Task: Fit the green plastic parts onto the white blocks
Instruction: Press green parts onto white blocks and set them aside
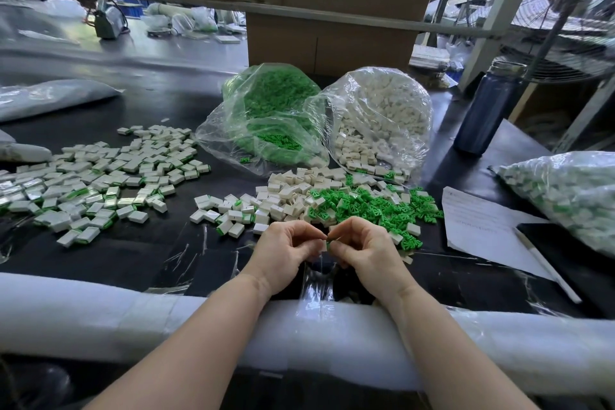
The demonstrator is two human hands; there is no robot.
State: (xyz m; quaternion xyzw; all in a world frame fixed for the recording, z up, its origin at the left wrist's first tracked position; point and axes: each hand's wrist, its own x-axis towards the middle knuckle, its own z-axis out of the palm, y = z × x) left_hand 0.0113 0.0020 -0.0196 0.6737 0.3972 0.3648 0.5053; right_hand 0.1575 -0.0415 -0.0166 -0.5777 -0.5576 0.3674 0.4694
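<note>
Presently, a green part (328,245) and a white block (323,246) are pinched together between the curled fingers of the left hand (287,253) and right hand (364,251), just above the black tabletop (133,253). Loose white blocks (286,196) and green parts (376,206) are heaped just beyond.

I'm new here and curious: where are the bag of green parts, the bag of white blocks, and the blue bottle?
bag of green parts (266,103), head view, its bulging middle
bag of white blocks (382,110), head view, its front
blue bottle (487,110), head view, mid-body
</note>
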